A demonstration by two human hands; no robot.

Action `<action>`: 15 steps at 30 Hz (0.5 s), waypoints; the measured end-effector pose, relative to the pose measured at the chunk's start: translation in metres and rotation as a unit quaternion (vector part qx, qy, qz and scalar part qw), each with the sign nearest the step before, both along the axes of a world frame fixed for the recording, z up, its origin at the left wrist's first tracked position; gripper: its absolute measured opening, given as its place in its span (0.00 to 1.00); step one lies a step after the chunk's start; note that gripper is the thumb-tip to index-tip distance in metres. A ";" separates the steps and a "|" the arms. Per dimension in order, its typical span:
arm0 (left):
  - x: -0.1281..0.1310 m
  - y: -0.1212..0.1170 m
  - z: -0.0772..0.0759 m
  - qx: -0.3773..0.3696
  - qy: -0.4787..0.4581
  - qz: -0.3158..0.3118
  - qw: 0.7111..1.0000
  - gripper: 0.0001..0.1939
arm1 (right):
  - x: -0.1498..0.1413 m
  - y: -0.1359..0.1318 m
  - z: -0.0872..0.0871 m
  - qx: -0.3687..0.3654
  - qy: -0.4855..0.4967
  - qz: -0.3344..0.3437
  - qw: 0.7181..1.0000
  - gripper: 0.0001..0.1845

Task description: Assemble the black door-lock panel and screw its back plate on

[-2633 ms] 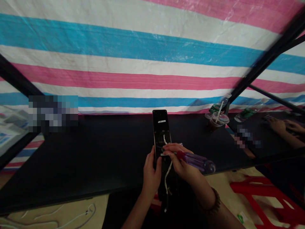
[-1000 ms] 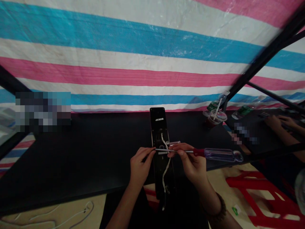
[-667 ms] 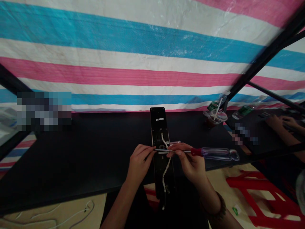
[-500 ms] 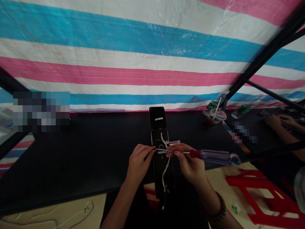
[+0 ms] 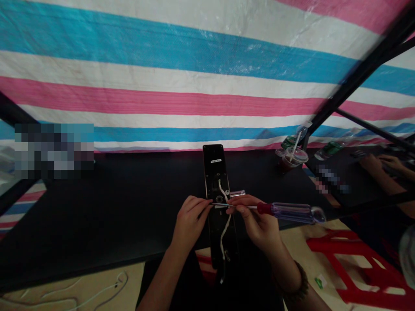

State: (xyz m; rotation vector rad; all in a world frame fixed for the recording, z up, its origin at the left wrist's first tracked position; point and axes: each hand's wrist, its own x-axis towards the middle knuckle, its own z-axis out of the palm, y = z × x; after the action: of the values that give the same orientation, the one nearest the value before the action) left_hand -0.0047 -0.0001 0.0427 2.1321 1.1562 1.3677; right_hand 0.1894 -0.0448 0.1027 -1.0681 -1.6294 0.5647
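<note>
White cable [image 5: 222, 242] is draped down the near half of a long black panel [image 5: 215, 229], whose near end is carried past the front edge of the dark table [image 5: 129, 194]. Above the panel's middle, a screwdriver [image 5: 292, 212] is held crosswise: its shaft end is pinched between thumb and fingers of the left hand [image 5: 192, 218], and the shaft ahead of the red collar is pinched by the right hand [image 5: 262, 224]. Whether anything small is also gripped at the tip cannot be told. For good control, the shaft is best kept level, guided lightly from both sides, with the cable kept from being snagged and the panel from being scraped. Just beyond the right hand, a clear object [image 5: 238, 193] is partly hidden. Farther off, a lidded cup [image 5: 293, 160] is backed by striped sheeting [image 5: 207, 103].
</note>
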 end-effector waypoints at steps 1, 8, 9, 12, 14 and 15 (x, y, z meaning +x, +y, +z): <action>0.000 0.000 0.000 0.003 0.002 -0.005 1.000 0.09 | 0.000 0.000 0.001 -0.006 -0.009 -0.002 1.000 0.12; 0.002 -0.001 -0.001 0.007 0.013 -0.048 0.999 0.08 | 0.003 -0.002 0.024 -0.029 -0.113 0.034 0.993 0.09; 0.002 -0.002 0.000 0.008 0.013 -0.055 0.998 0.08 | 0.003 -0.003 0.027 -0.026 -0.128 0.040 0.991 0.09; 0.002 -0.001 0.003 0.013 0.012 -0.057 0.998 0.08 | 0.000 -0.002 0.031 -0.011 -0.147 0.046 0.988 0.08; 0.000 0.001 0.004 0.018 0.012 -0.049 0.999 0.08 | -0.002 -0.001 0.028 -0.003 -0.139 0.044 0.989 0.09; -0.001 0.003 0.005 0.021 0.012 -0.043 0.999 0.07 | -0.003 -0.001 0.025 -0.001 -0.131 0.040 0.991 0.09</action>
State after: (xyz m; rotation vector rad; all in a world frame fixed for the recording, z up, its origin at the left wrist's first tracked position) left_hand -0.0053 0.0028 0.0475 2.2064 1.0398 1.3433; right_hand 0.1860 -0.0453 0.1279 -1.1182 -1.9077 0.4945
